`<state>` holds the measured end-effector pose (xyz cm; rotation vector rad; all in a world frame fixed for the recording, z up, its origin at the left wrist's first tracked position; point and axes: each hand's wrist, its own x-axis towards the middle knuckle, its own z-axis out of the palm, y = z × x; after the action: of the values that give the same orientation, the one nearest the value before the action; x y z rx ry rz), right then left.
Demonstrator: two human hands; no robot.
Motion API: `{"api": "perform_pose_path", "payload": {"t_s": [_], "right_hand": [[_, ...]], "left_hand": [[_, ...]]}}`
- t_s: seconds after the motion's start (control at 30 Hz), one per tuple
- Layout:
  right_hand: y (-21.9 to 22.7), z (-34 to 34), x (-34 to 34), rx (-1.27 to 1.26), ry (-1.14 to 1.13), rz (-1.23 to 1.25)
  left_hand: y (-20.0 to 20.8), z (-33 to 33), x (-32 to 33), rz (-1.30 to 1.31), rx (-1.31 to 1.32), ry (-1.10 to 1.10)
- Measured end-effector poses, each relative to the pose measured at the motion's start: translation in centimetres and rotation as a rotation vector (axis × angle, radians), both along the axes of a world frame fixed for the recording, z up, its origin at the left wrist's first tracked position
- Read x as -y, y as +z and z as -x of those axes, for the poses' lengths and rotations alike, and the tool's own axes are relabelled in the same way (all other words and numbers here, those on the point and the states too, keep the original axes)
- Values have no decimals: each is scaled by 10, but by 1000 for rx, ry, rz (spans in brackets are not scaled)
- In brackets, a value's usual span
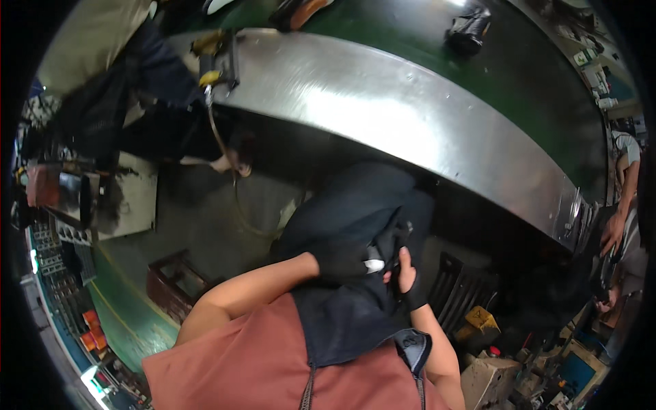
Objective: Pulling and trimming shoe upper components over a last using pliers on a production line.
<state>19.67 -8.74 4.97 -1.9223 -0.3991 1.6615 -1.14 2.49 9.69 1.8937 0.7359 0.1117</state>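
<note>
My right hand [406, 275] is above my lap with its thumb raised. A black covering wraps its wrist and palm. Its fingers curl round a dark item [393, 240], which blends into my dark clothing, so I cannot make out its kind. Beside it is a small white patch [373, 265]; what it belongs to is unclear. My left hand [344, 266] reaches in from the left under a black covering, close to the same dark item. Its fingers do not show. A dark apron [348, 321] lies over my front.
Ahead runs a metal bench edge [342, 89] beside a green belt [410, 31], with a black shoe [469, 31] on it. A yellow-handled tool [210, 72] hangs at the bench, its hose trailing down. A brown stool [179, 283] stands left. A co-worker's hand [613, 232] is far right.
</note>
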Motion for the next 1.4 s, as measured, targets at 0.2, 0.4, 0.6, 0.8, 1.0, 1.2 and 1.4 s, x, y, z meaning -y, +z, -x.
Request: {"api": "perform_pose_path", "payload": {"t_s": [0.2, 0.4, 0.6, 0.8, 1.0, 1.2, 1.4], "right_hand": [[5, 8, 69, 39, -235, -3], [2, 26, 92, 150, -249, -64], [5, 31, 59, 92, -224, -91], [-1, 27, 19, 151, -73, -33], [-6, 14, 6, 73, -43, -60], [-5, 6, 13, 63, -42, 10], [-2, 12, 18, 94, -94, 25]], "left_hand": [[3, -8, 65, -175, -172, -310], [-3, 49, 73, 102, 159, -49], [-29, 159, 49, 802, 271, 783], [-117, 228, 40, 526, -797, 513], [-249, 231, 77, 471, -96, 819], [-342, 229, 46, 370, -151, 755], [-389, 221, 5, 250, -276, 526]]}}
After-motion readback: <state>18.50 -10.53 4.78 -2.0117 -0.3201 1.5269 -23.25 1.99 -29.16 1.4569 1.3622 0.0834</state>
